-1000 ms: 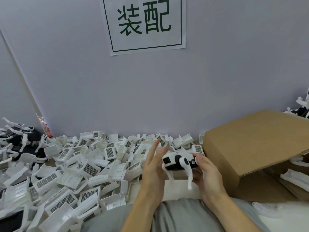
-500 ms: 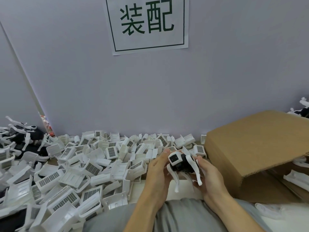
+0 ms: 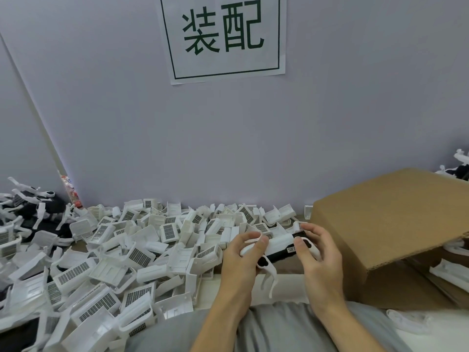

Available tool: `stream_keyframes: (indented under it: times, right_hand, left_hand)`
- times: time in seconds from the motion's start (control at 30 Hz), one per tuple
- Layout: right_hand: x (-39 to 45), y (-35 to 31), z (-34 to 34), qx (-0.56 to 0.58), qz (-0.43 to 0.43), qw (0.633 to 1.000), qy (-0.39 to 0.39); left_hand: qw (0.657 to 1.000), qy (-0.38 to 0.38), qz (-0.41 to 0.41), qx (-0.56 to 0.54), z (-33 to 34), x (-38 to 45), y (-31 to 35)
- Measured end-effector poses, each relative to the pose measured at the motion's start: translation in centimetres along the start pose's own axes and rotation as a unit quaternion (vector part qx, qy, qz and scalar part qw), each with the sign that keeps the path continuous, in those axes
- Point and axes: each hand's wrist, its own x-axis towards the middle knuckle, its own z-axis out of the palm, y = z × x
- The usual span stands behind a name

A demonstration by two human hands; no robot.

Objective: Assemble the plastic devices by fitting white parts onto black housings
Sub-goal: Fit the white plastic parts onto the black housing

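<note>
device (image 3: 279, 246) turned flat since earlier | left hand (image 3: 243, 252) grip: pinching its left end | right hand (image 3: 317, 252) grip: curled on right end

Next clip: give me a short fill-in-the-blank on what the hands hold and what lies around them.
1. Both the left hand and the right hand grip one black-and-white ____.
2. The heap of loose parts to the left is mostly ____ in colour.
3. The cardboard box stands on the person's ____ side.
4. The sign hangs on the ____.

Missing: device; white; right; wall
</note>
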Motion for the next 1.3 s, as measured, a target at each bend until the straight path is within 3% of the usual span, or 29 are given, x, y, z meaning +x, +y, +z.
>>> stream_keyframes:
  times: [0.17,0.23,0.33,0.43,0.63,0.8,0.9,1.03,1.17,1.3]
  right_hand:
    - [0.3,0.5,0.0,-0.018,0.004,1.0,-0.016]
    - [0.5,0.7,-0.1,-0.025,0.017,0.999,-0.011]
    - [1.0,1.1,-0.3,-0.019,0.113,0.993,0.02]
    - [1.1,1.1,-0.2,-0.004,0.251,0.968,-0.02]
    - [0.6,0.4,0.2,-0.002,0.282,0.943,-0.178]
    - [-0.1,0.2,0.4,-0.103,0.247,0.93,-0.251]
    - [-0.5,-0.2,0.5,-0.179,0.187,0.934,-0.247]
    - [-0.3,0.3,0.6,-0.191,0.186,0.94,-0.214]
    - [0.2,0.3,0.4,-0.173,0.285,0.923,-0.193]
    - [0.9,-1.1,-0.1,-0.068,0.399,0.899,-0.17]
  left_hand:
    - [1.0,0.011,-0.003,-0.013,0.0,0.1,0.0]
    - [0.999,-0.018,-0.005,-0.042,0.0,0.2,0.1]
    - [0.991,-0.112,0.014,-0.069,0.0,0.0,0.4]
    - [0.985,-0.165,0.035,-0.038,-0.1,0.0,0.1]
    - [0.999,-0.025,-0.025,-0.024,0.0,0.7,-0.1]
    - [0.984,0.122,-0.106,-0.07,-0.3,1.2,-0.2]
    - [0.984,0.115,-0.121,-0.059,-0.3,1.0,0.1]
    - [0.986,0.052,-0.153,-0.04,0.0,0.4,0.3]
    - [0.986,0.002,-0.167,-0.027,-0.1,0.0,0.4]
    - [0.99,0.039,-0.137,-0.008,-0.6,0.5,-0.6]
